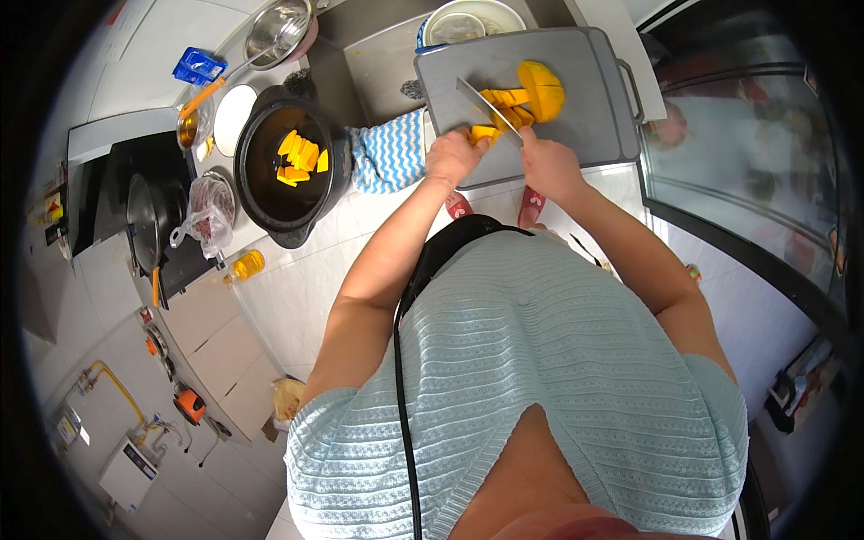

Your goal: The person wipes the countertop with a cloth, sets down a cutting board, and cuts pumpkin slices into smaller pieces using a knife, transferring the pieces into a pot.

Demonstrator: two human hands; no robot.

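Note:
My right hand grips a kitchen knife, its blade angled up and to the left over a grey cutting board. With its fingertips my left hand holds a piece of orange pumpkin at the board's near left part, on the left side of the blade. Just beyond the blade lie several cut pumpkin slices, partly hidden by the knife. Behind them sits a larger uncut chunk of pumpkin. A black pot to the left contains several pumpkin slices.
A steel sink lies behind the board, with bowls at its edge. Between pot and board is a blue-and-white cloth. Left stand a white plate, a bagged bowl and a frying pan. A glass-doored cabinet stands right.

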